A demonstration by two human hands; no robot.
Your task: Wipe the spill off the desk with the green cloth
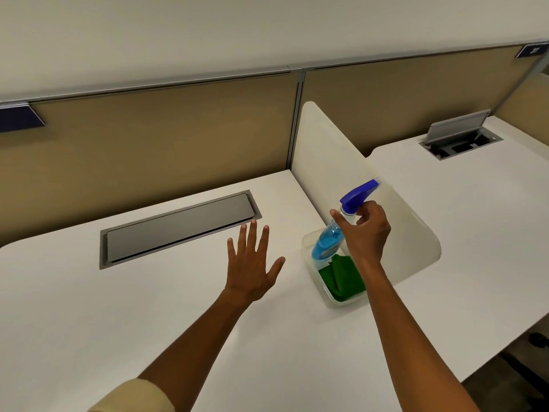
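The green cloth [341, 278] lies crumpled in a clear plastic bin [335, 304] at the right side of the white desk [148, 322]. A spray bottle [328, 242] with blue liquid and a blue trigger head stands tilted in the same bin. My right hand [365, 233] curls around the bottle's neck just under the trigger head. My left hand [252, 263] hovers flat over the desk, left of the bin, fingers spread and holding nothing. No spill shows on the desk surface.
A shut grey cable hatch [178, 230] is set into the desk at the back. A white divider panel [356, 185] rises right behind the bin. The neighbouring desk to the right has an open cable hatch [460, 138]. Tan partition walls [148, 138] close off the back.
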